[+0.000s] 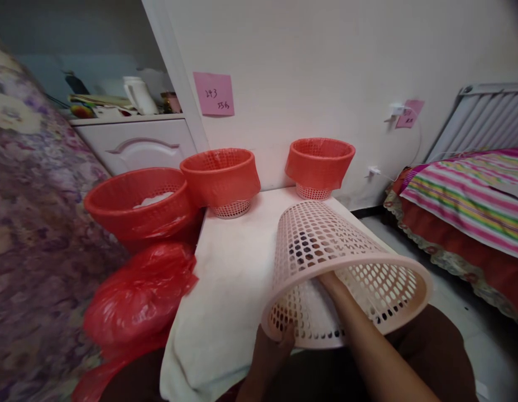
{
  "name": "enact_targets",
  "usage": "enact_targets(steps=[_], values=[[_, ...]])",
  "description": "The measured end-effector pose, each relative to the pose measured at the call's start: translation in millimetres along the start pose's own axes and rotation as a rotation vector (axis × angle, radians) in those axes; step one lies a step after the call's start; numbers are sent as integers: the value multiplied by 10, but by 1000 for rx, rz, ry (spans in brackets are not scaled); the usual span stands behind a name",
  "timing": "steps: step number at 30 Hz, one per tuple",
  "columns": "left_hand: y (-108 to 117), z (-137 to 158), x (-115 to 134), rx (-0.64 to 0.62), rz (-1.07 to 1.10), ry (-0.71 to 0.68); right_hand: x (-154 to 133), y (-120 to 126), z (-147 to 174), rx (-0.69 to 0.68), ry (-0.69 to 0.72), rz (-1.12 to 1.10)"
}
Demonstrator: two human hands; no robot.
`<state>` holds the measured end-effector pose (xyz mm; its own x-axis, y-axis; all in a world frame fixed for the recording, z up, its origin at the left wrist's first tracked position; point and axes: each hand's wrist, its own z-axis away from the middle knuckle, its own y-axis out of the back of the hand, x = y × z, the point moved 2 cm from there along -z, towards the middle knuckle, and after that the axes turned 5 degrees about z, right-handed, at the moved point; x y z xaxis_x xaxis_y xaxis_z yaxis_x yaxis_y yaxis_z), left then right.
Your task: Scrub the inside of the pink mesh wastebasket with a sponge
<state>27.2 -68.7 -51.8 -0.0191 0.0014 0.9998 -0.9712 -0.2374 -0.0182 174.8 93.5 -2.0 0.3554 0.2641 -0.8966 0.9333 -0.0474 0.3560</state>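
A pale pink mesh waste basket [326,245] lies on its side over the white cloth-covered table [234,268], its open mouth toward me. My left hand [278,343] grips the near lower rim of the basket. My right arm reaches into the basket mouth; the right hand [328,278] is mostly hidden inside behind the mesh. Two more mesh baskets lined with red plastic bags [221,178] [320,162] stand upright at the table's far edge.
A third red-lined basket [137,204] sits left of the table above a loose heap of red plastic bags [137,296]. A floral sofa is at left, a striped bed [464,190] at right, and a white cabinet and wall behind.
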Motion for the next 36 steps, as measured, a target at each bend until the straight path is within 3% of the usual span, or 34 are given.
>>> enact_targets(steps=[4, 8, 12, 15, 19, 23, 28, 32, 36], values=[[-15, 4, -31, 24, -29, -50, 42, -131, 100, -48, -31, -21], [-20, -11, -11, 37, 4, -77, 91, -115, 436, -132, -52, -36], [6, -29, 25, 79, 70, -61, 59, 60, 841, -269, 5, -48], [47, -3, 30, 148, 76, -38, 46, 305, 977, -212, 46, 51], [67, 42, 31, 223, 39, -23, 106, 504, 973, -52, 82, 198], [13, 18, 87, 166, 27, -71, 120, 326, 1028, -88, 71, 218], [-50, -15, 148, -36, -5, -187, -34, 79, 1182, -165, 1, 76], [-59, -7, 75, -81, -64, -172, -96, 106, 1154, -277, -72, -173], [-61, -18, -19, -15, -107, -117, -23, 271, 847, -136, -50, -52]])
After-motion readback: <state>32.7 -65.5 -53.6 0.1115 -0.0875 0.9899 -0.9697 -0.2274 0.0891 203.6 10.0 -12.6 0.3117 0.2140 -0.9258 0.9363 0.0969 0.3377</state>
